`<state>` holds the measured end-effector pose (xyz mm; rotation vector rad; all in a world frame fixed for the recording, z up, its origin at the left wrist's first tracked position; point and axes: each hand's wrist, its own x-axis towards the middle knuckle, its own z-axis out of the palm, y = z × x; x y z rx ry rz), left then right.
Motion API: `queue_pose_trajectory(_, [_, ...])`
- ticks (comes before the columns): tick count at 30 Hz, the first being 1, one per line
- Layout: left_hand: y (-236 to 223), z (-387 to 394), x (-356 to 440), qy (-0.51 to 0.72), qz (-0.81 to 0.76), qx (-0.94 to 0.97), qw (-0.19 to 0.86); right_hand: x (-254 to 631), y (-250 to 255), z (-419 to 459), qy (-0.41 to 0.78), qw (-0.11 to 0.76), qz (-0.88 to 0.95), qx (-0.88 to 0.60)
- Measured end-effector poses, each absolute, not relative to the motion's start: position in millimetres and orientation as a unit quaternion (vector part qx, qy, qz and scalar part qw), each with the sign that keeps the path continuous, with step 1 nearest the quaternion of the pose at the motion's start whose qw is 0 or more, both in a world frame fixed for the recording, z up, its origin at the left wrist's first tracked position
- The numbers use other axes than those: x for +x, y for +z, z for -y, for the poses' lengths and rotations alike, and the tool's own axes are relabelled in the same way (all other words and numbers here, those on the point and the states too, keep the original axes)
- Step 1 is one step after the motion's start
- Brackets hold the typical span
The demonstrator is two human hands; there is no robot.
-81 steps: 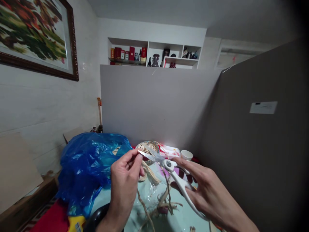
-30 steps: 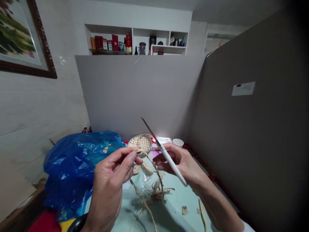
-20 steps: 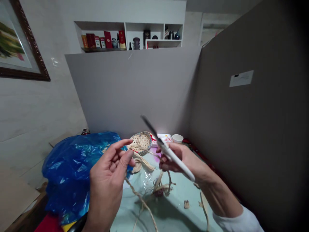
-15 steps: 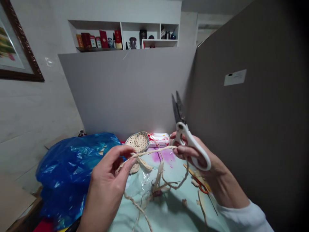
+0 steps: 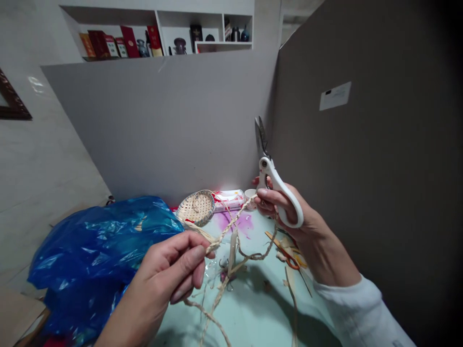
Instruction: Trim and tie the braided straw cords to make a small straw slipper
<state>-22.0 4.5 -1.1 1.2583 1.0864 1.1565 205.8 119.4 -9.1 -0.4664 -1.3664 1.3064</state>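
Observation:
A pale braided straw cord [image 5: 235, 220] stretches slantwise between my two hands. My left hand [image 5: 173, 270] is closed, pinching the cord between thumb and fingers; loose straw strands stick out above this pinch. Higher up on the right, my right hand [image 5: 294, 209] grips the cord's other part in its fingertips. The same hand carries white-handled scissors [image 5: 280, 185], blades pointing up and slightly parted. More cord hangs from the right hand and loops down to the table, where another length [image 5: 210, 315] lies below my left hand.
Left stands a big blue plastic bag [image 5: 104, 246]. A round woven basket [image 5: 196, 208], a red-and-white package [image 5: 228, 200] and a small cup [image 5: 251, 197] sit at the back. Orange-handled scissors [image 5: 291, 260] and straw scraps lie at right. Grey panels [image 5: 162, 125] enclose the table [image 5: 253, 313].
The view has shifted, with the background moving left and up. My left fingers have closed tighter around the cord, which now slopes more steeply up to the right hand.

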Motion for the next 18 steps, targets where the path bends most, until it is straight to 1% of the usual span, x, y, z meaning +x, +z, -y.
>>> queue_pose_trajectory(2, [1.5,-2.6,-18.4,0.484,-0.436,0.512,0.560,204.6,-10.3,-120.5,0.552,0.565,0.580,-0.200])
queue_pose_trajectory(4, [5.3,0.3,-14.7,0.493,-0.435,0.497,0.567,203.6,-9.7,-120.2,0.555,0.564,0.578,-0.200])
queue_pose_trajectory(7, [9.3,4.5,-11.5,0.507,-0.460,0.468,0.559,203.1,-7.3,-118.7,0.560,0.563,0.574,-0.199])
queue_pose_trajectory(11, [9.1,5.6,-12.0,0.495,-0.469,0.477,0.554,202.8,-9.1,-120.6,0.563,0.568,0.565,-0.202])
queue_pose_trajectory(15, [8.5,4.8,-10.5,0.490,-0.510,0.484,0.515,200.7,-16.6,-127.4,0.559,0.573,0.560,-0.211])
queue_pose_trajectory(18, [9.3,5.7,-7.9,0.504,-0.506,0.478,0.511,198.4,-20.7,-131.5,0.555,0.579,0.559,-0.208])
